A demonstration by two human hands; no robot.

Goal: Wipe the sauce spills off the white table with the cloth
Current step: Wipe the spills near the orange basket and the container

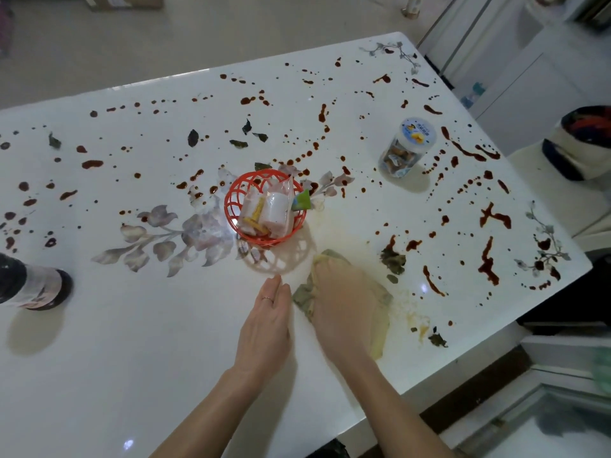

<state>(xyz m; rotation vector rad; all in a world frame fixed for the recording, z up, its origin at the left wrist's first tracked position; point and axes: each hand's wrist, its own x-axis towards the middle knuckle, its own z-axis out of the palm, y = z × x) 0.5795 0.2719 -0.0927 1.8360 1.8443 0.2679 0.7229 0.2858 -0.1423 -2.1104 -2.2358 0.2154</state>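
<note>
Lower centre, the right hand (344, 302) presses flat on the cloth (380, 300) to scrub sauce spills (487, 259); the left hand (267, 320) rests open on the worktop (132, 325) beside it, likely bracing.

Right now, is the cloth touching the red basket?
Apart. The head view shows a strip of bare white table between the cloth under the right hand and the red basket.

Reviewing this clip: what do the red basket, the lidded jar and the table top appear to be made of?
Basket: likely moulded plastic, a glossy red open lattice. Jar: clear plastic or glass, since the contents show through; white printed lid. Table: glossy white top, perhaps glass or polished stone, mirroring lights.
</note>
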